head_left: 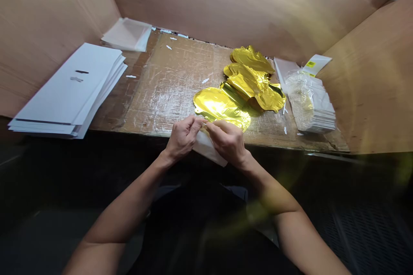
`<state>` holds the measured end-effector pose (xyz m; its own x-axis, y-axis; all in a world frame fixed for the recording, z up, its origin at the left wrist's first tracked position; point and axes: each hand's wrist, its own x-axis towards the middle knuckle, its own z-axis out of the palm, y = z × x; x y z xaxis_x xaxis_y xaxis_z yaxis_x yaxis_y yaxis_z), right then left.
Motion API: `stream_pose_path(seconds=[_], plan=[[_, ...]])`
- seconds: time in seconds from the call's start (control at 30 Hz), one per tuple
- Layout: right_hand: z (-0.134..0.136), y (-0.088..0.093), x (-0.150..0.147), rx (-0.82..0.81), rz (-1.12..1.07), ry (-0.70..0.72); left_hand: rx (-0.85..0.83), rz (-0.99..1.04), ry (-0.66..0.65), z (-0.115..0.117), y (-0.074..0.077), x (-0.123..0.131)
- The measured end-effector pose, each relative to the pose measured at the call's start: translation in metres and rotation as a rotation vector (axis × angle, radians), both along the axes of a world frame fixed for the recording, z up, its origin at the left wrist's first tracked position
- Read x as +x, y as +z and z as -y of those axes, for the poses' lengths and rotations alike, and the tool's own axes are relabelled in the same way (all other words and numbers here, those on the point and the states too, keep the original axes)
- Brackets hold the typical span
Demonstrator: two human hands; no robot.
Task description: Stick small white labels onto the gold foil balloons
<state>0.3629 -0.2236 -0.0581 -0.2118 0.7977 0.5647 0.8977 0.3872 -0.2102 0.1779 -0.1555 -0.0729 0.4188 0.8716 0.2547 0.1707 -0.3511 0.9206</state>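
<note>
My left hand [183, 137] and my right hand [228, 139] meet at the table's front edge, fingertips pinched close together. Between them they grip the top of a translucent plastic bag [208, 148], which hangs down below the edge. What exactly lies between the fingertips is too small to make out. Just beyond my hands a flat gold foil balloon [216, 102] rests on the cardboard, partly behind my fingers. Further back and to the right is a heap of more flat gold foil balloons [253, 84].
White cards [61, 86] with slots are stacked at left, and clear plastic sleeves [127, 34] lie in the back left corner. Plastic-wrapped white packets [311, 103] stand at right. Paper scraps dot the cardboard sheet [174, 64]. Wooden panels [209, 4] enclose the table.
</note>
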Motion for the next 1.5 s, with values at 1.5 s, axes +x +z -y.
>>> stream_pose_path(seconds=[1.5], plan=[[-0.072,0.038,0.073,-0.721,-0.412,0.082,0.615,-0.464,-0.259,-0.002,-0.031,0.001]])
